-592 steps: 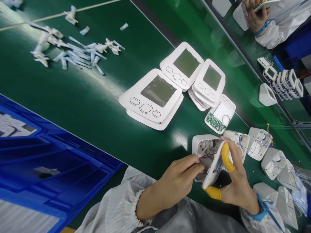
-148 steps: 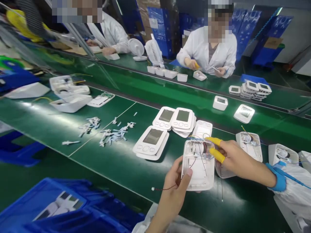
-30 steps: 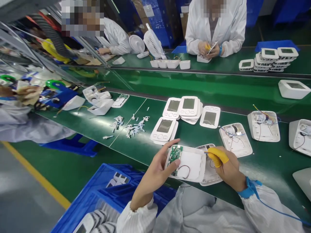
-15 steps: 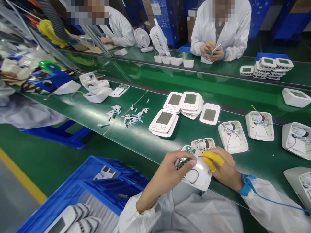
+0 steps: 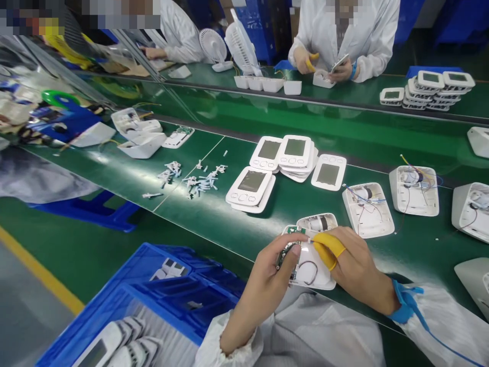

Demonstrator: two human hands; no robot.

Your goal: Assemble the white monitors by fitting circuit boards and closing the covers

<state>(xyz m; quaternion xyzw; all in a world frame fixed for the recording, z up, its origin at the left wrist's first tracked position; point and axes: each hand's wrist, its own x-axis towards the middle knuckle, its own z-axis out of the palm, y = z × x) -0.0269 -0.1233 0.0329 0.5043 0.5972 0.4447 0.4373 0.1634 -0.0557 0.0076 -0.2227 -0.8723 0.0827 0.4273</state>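
Near the table's front edge, my left hand (image 5: 275,267) grips a white panel (image 5: 319,271) with a green circuit board (image 5: 284,256) on it; a dark looped wire lies on the panel. My right hand (image 5: 344,260), with yellow finger covers and a blue wrist strap, is closed at the panel's upper part, where its covered fingertips pinch a small wire end close to my left fingertips. Just behind them sits an open white housing (image 5: 318,223) with a cylindrical part inside, partly hidden by my hands.
White screen panels (image 5: 250,184) lie stacked mid-table (image 5: 214,219), left of open housings (image 5: 369,211). Small pale pieces (image 5: 200,184) are scattered farther left. A blue crate (image 5: 133,295) stands lower left. Across the divider, a person (image 5: 344,41) handles a white device.
The view has shifted slightly. My fingertips have come closer together over the panel, which is tilted flatter. The person opposite has moved one hand away from the device.
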